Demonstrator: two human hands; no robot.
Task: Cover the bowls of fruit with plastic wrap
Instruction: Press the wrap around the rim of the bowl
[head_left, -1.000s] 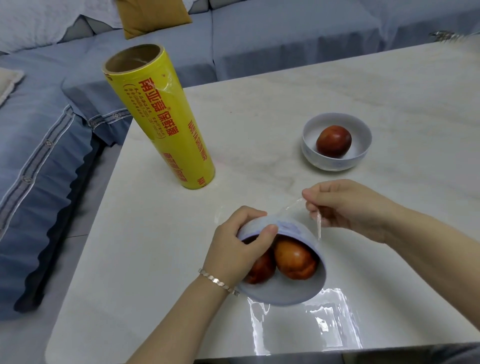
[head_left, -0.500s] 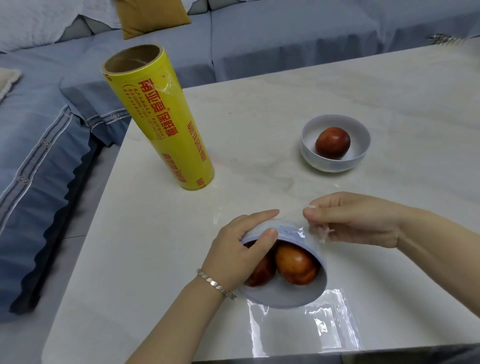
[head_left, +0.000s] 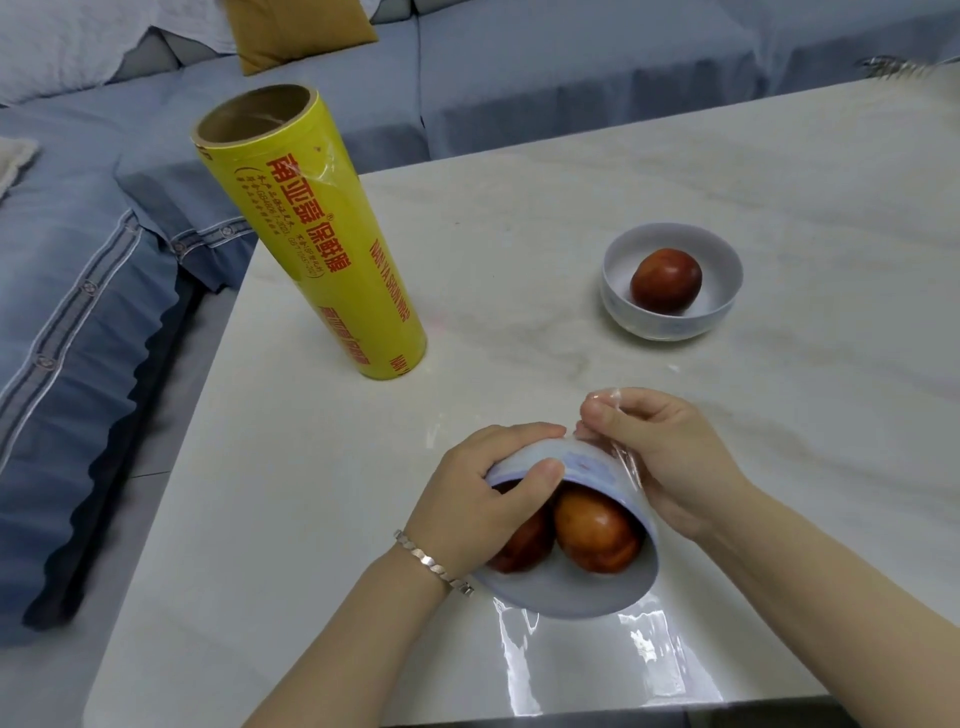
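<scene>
Compared with a second ago, the right hand (head_left: 670, 457) is sitting closer, no longer holding the film out in the air but lying against the far right wall of the near bowl (head_left: 561, 592), which is hardly shifting at all. That bowl is staying near the front edge of the tabletop (head_left: 519, 208), tipped so its mouth is facing the person and its base is pointing away, with two reddish fruits (head_left: 597, 535) resting inside. The left hand (head_left: 483, 499) is gripping its upper left rim, thumb curling over the lip and fingers wrapping the outside. The right hand is pinching a gathered edge of plastic wrap (head_left: 631, 470) between thumb and fingers, and the film is stretching down the bowl's right side. More of the sheet seems to be lying glossy on the tabletop below the lower rim, though whether it is joined there is hard to tell. What the coming move is turning on is probably this — the base is lying toward the right hand, the nearer of the two, so that hand is likely the one to press the film down there. Farther off to the right, a second bowl (head_left: 670, 322) is standing upright with one fruit (head_left: 666, 280), looking uncovered. A yellow roll (head_left: 311, 239) is standing on end toward the left, and beyond the tabletop a blue sofa (head_left: 571, 78) is showing.
</scene>
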